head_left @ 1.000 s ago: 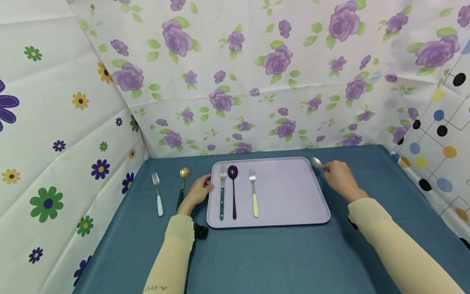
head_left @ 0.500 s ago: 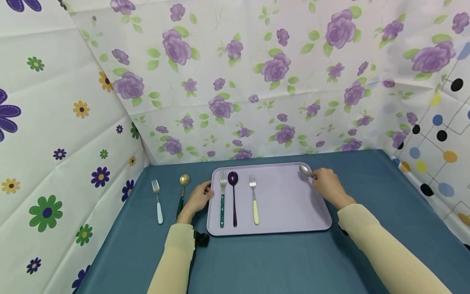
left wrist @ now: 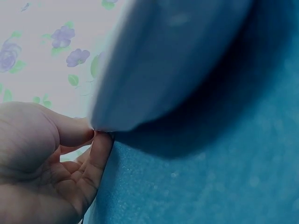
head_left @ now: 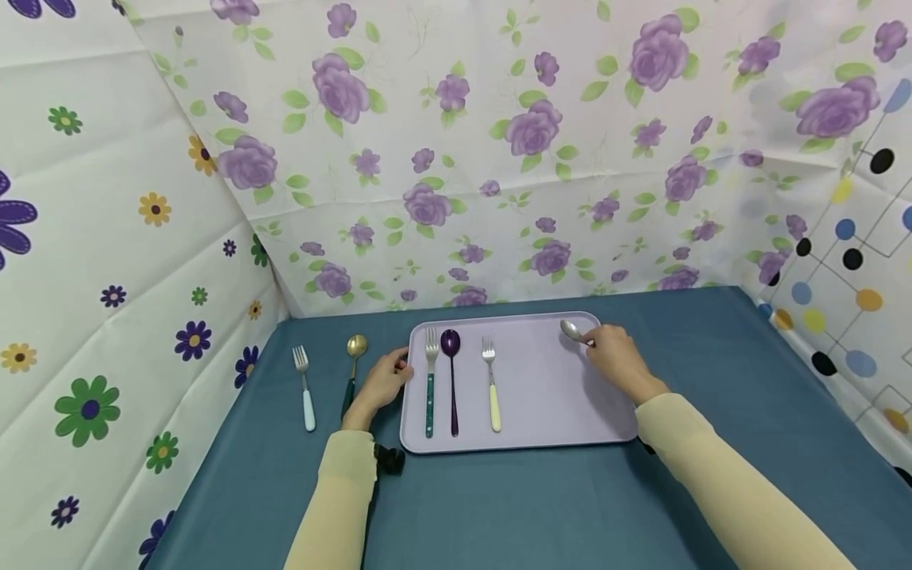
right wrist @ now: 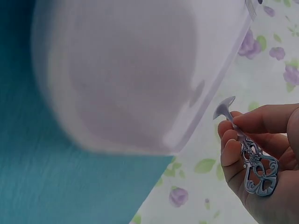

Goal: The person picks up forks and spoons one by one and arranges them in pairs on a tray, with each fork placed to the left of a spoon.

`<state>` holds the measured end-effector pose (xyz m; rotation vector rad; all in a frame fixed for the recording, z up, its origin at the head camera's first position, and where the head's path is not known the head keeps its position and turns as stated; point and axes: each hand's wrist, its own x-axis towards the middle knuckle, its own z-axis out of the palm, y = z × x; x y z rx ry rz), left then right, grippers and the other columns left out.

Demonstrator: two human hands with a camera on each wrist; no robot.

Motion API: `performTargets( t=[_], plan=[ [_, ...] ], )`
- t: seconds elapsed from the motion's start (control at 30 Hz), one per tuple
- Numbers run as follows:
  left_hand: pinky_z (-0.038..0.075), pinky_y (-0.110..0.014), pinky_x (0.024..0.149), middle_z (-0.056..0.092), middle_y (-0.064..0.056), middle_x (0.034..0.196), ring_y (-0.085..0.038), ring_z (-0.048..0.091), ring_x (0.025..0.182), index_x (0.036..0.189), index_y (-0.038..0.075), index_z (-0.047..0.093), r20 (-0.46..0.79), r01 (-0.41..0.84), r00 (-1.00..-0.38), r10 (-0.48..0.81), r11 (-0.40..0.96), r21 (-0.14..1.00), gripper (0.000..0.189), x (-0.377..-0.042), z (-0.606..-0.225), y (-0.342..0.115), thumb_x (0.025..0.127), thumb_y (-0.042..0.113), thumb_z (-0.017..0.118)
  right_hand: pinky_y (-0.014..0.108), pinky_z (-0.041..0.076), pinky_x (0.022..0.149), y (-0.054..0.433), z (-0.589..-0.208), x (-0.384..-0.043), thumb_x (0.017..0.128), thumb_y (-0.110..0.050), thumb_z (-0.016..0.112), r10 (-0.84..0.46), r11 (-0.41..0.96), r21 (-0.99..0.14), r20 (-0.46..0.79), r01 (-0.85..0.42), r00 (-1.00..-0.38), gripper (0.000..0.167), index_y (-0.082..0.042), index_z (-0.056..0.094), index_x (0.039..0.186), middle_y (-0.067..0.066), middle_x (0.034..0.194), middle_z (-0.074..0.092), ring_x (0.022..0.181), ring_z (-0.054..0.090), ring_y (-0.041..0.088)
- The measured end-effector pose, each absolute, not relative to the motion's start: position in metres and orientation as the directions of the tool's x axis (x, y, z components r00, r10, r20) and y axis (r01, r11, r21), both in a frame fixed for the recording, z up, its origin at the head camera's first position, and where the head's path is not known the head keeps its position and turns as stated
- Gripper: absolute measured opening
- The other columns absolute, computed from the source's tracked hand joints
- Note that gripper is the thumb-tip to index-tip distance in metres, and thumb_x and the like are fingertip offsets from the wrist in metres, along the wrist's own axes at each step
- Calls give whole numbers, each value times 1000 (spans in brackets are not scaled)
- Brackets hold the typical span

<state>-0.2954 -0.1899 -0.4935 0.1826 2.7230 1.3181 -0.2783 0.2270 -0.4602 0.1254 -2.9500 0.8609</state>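
A lilac tray (head_left: pixel 549 396) lies on the table, my left hand (head_left: pixel 385 380) at its left rim. Thumb and finger pinch that rim in the left wrist view. My right hand (head_left: pixel 618 358) holds a silver spoon (head_left: pixel 571 330) over the tray's far right part, bowl pointing to the upper left. In the right wrist view the spoon's ornate openwork handle (right wrist: pixel 259 173) shows against the palm. On the tray's left half lie a fork with a dark green handle (head_left: pixel 430 404), a dark purple spoon (head_left: pixel 450 344) and a fork with a pale yellow handle (head_left: pixel 494 400).
Left of the tray, a fork with a pale blue handle (head_left: pixel 307 404) and a gold spoon (head_left: pixel 356 347) with a green handle lie on the blue cloth (head_left: pixel 527 507). The left forearm partly covers that spoon's handle. Floral sheets (head_left: pixel 492 150) stand behind and beside the table.
My right hand has carried the silver spoon leftward, from beyond the tray's right edge to over the tray. My left hand stays at the left rim. The head view has tilted slightly.
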Motion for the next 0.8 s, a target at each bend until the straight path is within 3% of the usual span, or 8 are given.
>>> performTargets(
  t=[0.37, 0.8],
  plan=[
    [47, -40, 86, 56, -14, 107, -26, 56, 97, 152, -6, 46, -35, 69, -987, 156, 615, 785, 49, -298, -498, -191, 105, 4, 56, 48, 56, 75, 203, -461, -277, 97, 3, 57, -73, 834, -541, 84, -107, -994, 29, 7, 74, 120, 27, 113, 72, 96, 71, 38],
    [46, -39, 84, 55, -13, 105, -26, 56, 95, 151, -7, 47, -27, 76, -987, 159, 611, 788, 48, -298, -497, -191, 105, 4, 56, 49, 56, 87, 177, -463, -281, 93, 7, 56, -115, 836, -527, 104, -152, -988, 30, 8, 76, 116, 24, 115, 73, 111, 68, 39]
  ],
)
